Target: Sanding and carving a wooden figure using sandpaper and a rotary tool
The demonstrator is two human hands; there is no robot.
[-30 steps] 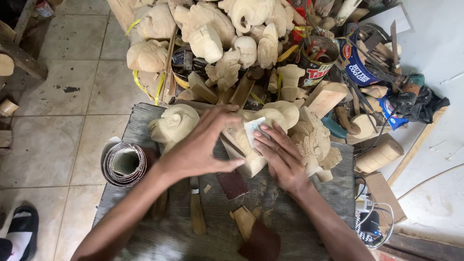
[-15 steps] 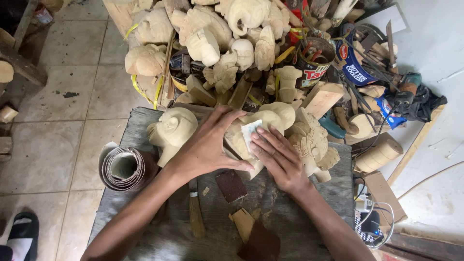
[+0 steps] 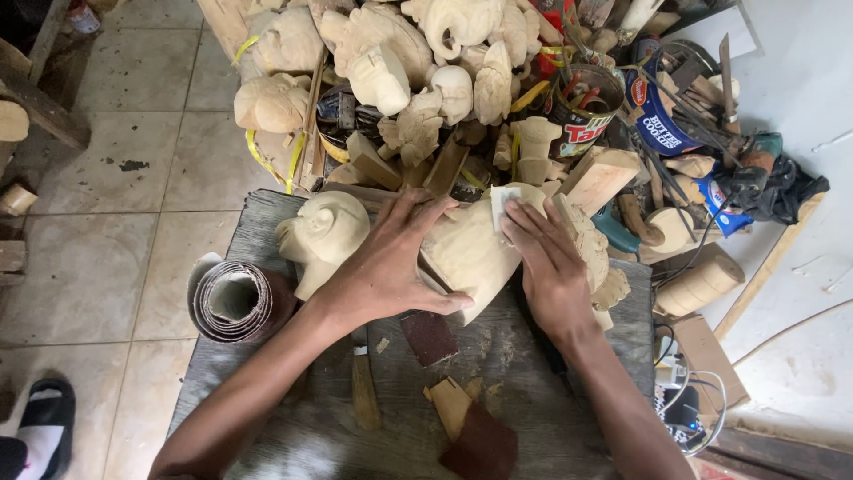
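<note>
A pale wooden carving lies on the grey worn bench top. My left hand is spread over its left side and grips it. My right hand lies flat on its upper right part, fingers pressing a small pale piece of sandpaper against the wood. A second pale carving, a rounded head, stands just left of my left hand. Next to my right hand lies a rougher carved piece.
A roll of sandpaper sits at the bench's left edge. Dark sandpaper scraps, a wooden-handled tool and chips lie near my forearms. A heap of pale carvings, cans and tools fills the back. A sandalled foot rests on the tiled floor.
My right hand has slid the sandpaper up toward the carving's far end. My left hand keeps its hold.
</note>
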